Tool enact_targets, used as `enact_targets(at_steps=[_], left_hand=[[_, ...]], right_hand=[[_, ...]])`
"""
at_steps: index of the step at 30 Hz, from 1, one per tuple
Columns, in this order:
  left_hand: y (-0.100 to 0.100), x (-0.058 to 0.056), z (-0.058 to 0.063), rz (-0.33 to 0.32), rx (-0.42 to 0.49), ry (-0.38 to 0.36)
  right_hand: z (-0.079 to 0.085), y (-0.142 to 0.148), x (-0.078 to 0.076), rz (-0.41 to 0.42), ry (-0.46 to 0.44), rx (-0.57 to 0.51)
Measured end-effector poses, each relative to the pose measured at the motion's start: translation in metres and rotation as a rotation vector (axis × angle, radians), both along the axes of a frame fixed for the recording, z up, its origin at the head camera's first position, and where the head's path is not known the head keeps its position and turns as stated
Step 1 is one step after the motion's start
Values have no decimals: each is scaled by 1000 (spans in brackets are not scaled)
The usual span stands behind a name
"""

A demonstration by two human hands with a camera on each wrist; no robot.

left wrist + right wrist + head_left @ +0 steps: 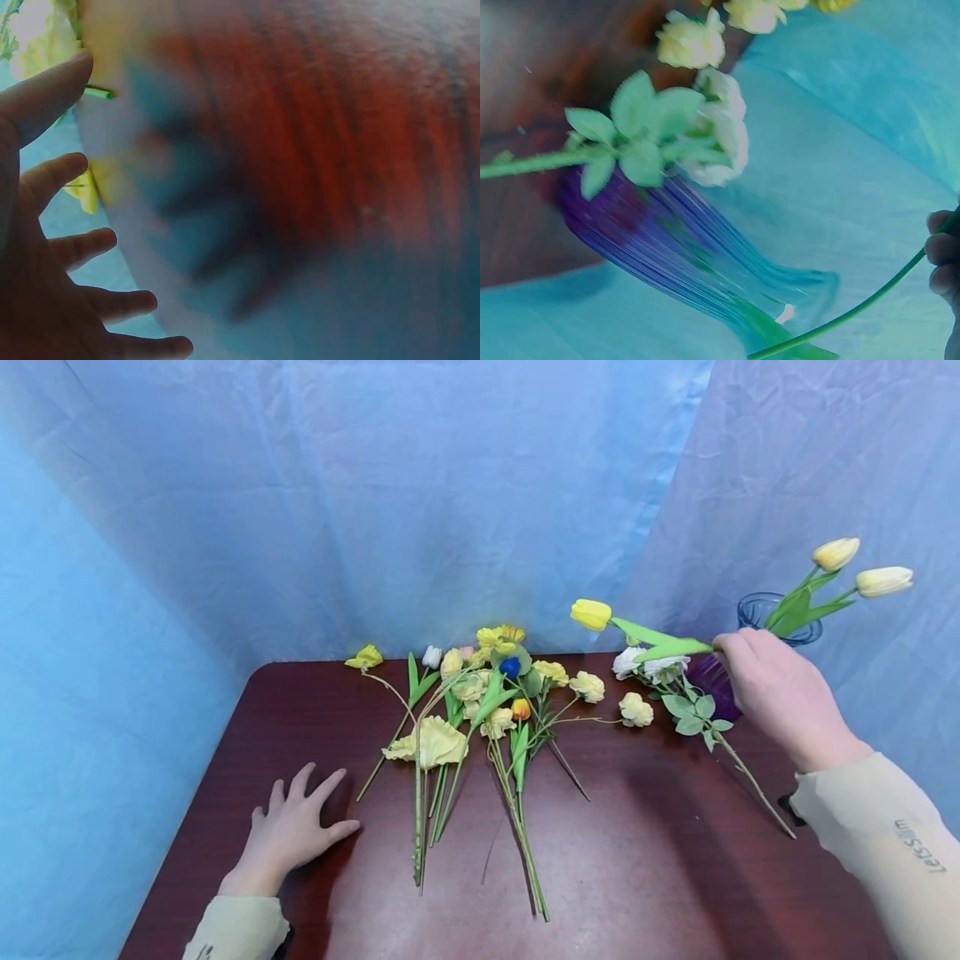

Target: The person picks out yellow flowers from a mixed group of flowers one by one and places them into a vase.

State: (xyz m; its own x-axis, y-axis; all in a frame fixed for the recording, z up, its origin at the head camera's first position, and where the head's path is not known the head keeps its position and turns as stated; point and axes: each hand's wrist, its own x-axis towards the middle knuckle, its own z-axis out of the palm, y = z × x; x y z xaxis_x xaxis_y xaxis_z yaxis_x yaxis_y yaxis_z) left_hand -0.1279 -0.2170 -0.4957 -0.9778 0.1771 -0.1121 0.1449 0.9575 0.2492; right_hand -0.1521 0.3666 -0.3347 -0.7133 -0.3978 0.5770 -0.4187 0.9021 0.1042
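My right hand (780, 689) pinches a yellow tulip (591, 615) by its green stem, the bloom pointing left. In the right wrist view, the tulip's curved stem (855, 307) runs down from the fingers, its cut end overlapping the mouth of a ribbed glass vase (697, 244). Purple below and blue at the rim, the vase is partly hidden behind that hand in the head view. Two pale yellow tulips (836, 554) lean out of it to the right. Over the table's left side, my left hand (288, 831) has its fingers spread and holds nothing.
Several loose artificial flowers (472, 693) lie heaped mid-table, stems toward me. White roses (667, 668) on a leafy stem lie before the vase. A single yellow bloom (365, 657) sits at the table's back edge. Blue cloth (450, 510) hangs behind the table (622, 877).
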Motion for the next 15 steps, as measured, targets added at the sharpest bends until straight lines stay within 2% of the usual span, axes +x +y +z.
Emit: enact_targets(at_steps=[3,6,12,15], left_hand=[[-1,1,-5,10,-6,-56],[-1,2,-9,22,-17,-92],[-1,2,-12,24,-21,-99],[0,1,-13,22,-18,-98]], right_hand=[[13,-1,-7,17,59,19],[22,1,-13,20,79,23],[26,8,-23,-7,26,-16],[26,14,-28,-52,-29,-57]])
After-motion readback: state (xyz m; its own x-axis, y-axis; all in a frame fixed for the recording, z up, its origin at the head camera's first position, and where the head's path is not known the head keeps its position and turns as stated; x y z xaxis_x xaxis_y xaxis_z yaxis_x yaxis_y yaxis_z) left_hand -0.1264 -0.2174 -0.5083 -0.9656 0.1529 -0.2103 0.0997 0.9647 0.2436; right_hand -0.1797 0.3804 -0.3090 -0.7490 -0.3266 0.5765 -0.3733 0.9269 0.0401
